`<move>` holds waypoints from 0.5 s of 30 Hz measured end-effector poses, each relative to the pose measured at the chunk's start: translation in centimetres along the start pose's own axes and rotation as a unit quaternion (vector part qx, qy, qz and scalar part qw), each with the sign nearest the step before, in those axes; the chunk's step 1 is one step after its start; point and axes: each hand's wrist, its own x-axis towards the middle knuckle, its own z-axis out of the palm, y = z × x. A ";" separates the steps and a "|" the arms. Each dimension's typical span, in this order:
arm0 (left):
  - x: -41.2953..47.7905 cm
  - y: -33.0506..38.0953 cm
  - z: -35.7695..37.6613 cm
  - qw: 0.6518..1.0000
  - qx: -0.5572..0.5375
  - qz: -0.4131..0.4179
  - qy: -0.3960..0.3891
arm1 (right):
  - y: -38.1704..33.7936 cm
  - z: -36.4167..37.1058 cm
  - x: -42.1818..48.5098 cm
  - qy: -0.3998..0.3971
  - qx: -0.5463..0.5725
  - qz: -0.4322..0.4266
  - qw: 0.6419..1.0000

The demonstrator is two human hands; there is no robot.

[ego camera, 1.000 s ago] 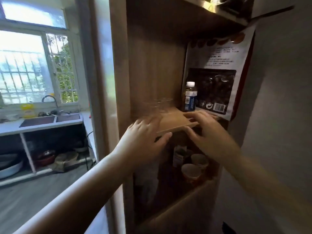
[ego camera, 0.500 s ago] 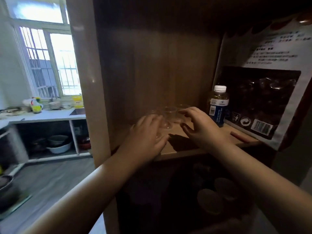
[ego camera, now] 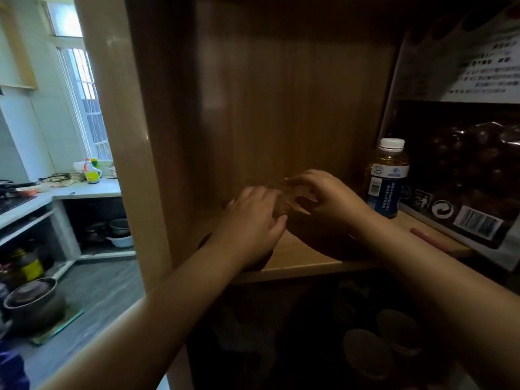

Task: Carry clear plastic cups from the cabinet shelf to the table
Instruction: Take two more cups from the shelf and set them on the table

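Note:
The clear plastic cups (ego camera: pixel 282 202) are a faint, blurred glint on the wooden cabinet shelf (ego camera: pixel 304 257), squeezed between my two hands. My right hand (ego camera: pixel 327 202) curls its fingers over the rim of one cup and its thumb presses the cup's side. My left hand (ego camera: pixel 253 220) lies against the cups from the left with fingers stretched forward; the cups under it are hidden, so its grip cannot be made out. Both forearms reach in from the bottom of the view.
A bottle with a white cap (ego camera: pixel 387 178) stands just right of my right hand, beside a large dark food bag (ego camera: pixel 464 170). A red stick (ego camera: pixel 430 240) lies on the shelf. Paper cups (ego camera: pixel 365 353) sit on the dark lower shelf. The kitchen counter (ego camera: pixel 84 190) is at left.
My view has moved closer to the shelf. Both hands have pushed deeper and come together around the cups, which stood visible and untouched between them half a second ago.

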 end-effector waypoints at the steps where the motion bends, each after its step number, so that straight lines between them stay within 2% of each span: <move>1: 0.0 0.0 0.1 1.000 0.001 0.000 0.003 | 0.1 0.1 0.0 -0.002 0.003 -0.006 1.000; 15: -0.8 0.3 -0.5 0.998 0.000 0.040 0.058 | 0.0 -0.3 -0.5 0.041 -0.002 -0.037 0.998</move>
